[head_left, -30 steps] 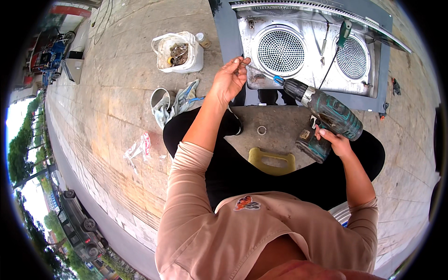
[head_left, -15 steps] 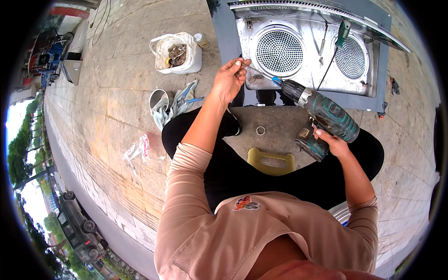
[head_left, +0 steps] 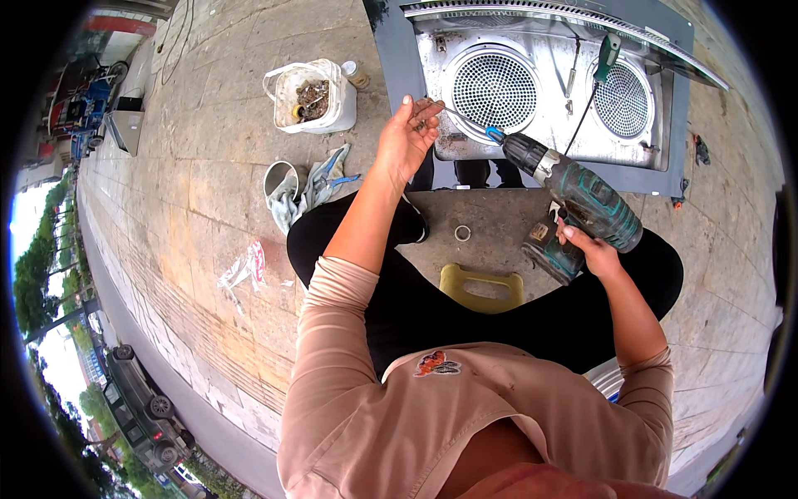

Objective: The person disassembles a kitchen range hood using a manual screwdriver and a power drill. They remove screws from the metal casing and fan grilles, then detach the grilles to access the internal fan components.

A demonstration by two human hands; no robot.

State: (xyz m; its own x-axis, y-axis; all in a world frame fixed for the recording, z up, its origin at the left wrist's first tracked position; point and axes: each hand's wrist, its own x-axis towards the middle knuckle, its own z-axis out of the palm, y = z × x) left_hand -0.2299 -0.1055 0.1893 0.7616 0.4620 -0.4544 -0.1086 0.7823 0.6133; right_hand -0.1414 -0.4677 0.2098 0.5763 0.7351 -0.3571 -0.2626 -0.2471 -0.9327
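My right hand (head_left: 597,254) is closed round the handle of a teal-and-black cordless drill (head_left: 586,193), held above my right thigh. From its chuck a long thin bit (head_left: 467,121) with a blue collar (head_left: 496,135) points up and left. At the bit's tip is my left hand (head_left: 405,140), its thumb lifted apart from the fingers; whether a small screw sits there is too fine to see. Beyond the drill lies a metal range hood (head_left: 549,125) with two round perforated grilles (head_left: 495,90). A green-handled screwdriver (head_left: 608,56) rests on it.
A white bucket (head_left: 339,104) with debris inside stands left of the hood beside a small jar (head_left: 355,75). Nearer are a metal cup (head_left: 281,176) and a grey glove (head_left: 320,187). A yellow stool (head_left: 482,289) and a small ring (head_left: 463,233) are between my legs.
My left thumb has lifted away from its fingers at the bit's tip, loosening the pinch. The drill stays in my right hand, shifted only slightly.
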